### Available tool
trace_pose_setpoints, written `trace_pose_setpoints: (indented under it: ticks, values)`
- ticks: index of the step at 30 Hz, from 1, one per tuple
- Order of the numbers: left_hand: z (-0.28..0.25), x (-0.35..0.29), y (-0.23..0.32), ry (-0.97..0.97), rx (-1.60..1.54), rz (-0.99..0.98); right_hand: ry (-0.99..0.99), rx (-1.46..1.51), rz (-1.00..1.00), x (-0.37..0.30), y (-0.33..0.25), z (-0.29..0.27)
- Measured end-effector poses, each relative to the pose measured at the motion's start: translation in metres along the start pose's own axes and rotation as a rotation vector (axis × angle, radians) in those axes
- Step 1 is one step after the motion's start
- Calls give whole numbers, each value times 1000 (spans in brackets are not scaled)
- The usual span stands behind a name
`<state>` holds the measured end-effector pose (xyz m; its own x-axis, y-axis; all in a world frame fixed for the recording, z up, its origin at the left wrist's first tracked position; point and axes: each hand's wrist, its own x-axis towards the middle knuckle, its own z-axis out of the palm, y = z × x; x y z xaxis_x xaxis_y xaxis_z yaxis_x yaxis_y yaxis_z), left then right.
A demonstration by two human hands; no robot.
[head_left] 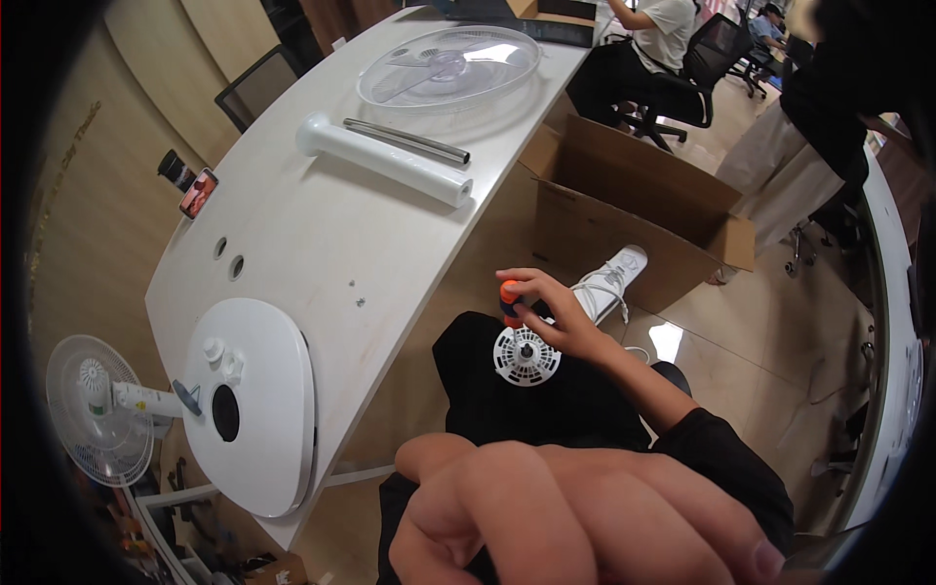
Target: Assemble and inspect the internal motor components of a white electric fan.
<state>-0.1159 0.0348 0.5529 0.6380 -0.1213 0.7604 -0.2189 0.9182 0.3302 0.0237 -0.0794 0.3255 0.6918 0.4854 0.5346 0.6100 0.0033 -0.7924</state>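
Observation:
My right hand holds a short orange and dark-blue screwdriver between thumb and fingers. Its tip meets the upper rim of a white, slotted fan motor housing on my lap. A dark shaft stands in the middle of the housing. Behind it, the white fan neck extends toward the cardboard box, with a white cord looped around it. Close to the camera, my left hand fills the lower edge with its fingers curled together; anything inside them is hidden.
On the white table lie a clear fan grille, a white tube, a metal pole and a white base. An open cardboard box stands on the floor. A person sits beyond.

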Motion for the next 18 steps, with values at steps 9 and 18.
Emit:
trace_pose_setpoints:
  ticks: [9,18]
  values:
    - [6,-25,13,206,45,-67,18,39,-84,9,-1,7]
    - [-236,-170,-46,635,1512,-155,50,-81,-79,-2,0,7]
